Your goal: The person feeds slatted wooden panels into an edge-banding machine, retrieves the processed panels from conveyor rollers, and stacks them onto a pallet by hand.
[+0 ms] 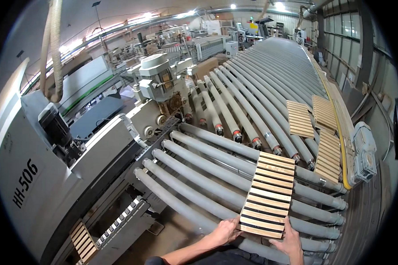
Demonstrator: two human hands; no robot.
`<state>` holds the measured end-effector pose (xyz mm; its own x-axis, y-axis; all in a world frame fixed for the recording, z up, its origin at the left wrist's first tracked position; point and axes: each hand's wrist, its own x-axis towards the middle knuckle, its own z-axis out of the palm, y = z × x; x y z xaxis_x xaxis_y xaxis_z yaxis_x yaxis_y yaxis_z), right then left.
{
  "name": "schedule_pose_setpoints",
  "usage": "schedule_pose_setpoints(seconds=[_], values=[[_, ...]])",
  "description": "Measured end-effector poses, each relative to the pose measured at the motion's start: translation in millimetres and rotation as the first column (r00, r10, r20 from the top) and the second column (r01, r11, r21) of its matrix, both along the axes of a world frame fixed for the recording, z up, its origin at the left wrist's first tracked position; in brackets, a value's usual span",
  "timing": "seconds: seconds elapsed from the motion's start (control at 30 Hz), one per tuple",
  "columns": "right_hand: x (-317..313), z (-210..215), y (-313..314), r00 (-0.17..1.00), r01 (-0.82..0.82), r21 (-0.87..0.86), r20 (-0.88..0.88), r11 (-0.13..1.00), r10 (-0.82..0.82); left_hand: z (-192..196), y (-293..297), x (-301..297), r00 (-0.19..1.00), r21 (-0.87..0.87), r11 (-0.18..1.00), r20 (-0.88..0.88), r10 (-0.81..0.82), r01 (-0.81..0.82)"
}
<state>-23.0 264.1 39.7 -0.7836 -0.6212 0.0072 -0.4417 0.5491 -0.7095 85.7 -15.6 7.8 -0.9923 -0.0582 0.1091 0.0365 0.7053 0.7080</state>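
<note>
A slatted wooden panel (269, 190), pale slats with dark gaps between them, lies across the grey rollers in front of me. At its near left corner, my left hand (227, 230) is closed on the edge. My right hand (289, 238) grips the near right corner, thumb along the side and fingers partly under the panel. The panel's far end rests on the rollers (212, 150).
Several similar panels (326, 154) lie on the rollers at the right. Another panel (83, 242) shows at the machine (26, 163) on the lower left. A motor (157, 77) stands at the conveyor corner. A yellow rail (340, 145) and grey motor box (363, 152) border the right side.
</note>
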Motion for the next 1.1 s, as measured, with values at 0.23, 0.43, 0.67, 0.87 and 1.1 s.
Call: schedule_pose_setpoints(seconds=[0.23,0.43,0.67,0.87,1.1], values=[[-13.4,35.5,6.7,0.993,0.072,0.158,-0.108,0.985,-0.055,26.2,-4.4,5.3,0.990,0.081,0.995,0.133,0.040,-0.051],[-27.6,50.6,-13.0,0.955,0.045,-0.060,-0.292,0.997,-0.061,30.6,-14.2,18.6,0.989,0.132,0.982,0.073,0.127,-0.136],[-36.0,75.2,-74.0,0.867,-0.306,-0.029,-0.421,0.951,0.266,28.2,-28.9,36.4,0.937,0.251,0.905,0.039,0.347,-0.345],[-43.4,94.4,-147.7,0.776,-0.516,0.006,-0.420,0.857,0.470,29.3,-86.0,76.4,0.674,0.369,0.635,-0.031,0.738,-0.679],[-40.4,79.5,-254.5,0.654,-0.708,-0.015,-0.389,0.706,0.648,24.9,-181.7,162.5,0.110,0.206,0.199,-0.375,0.921,-0.958]])
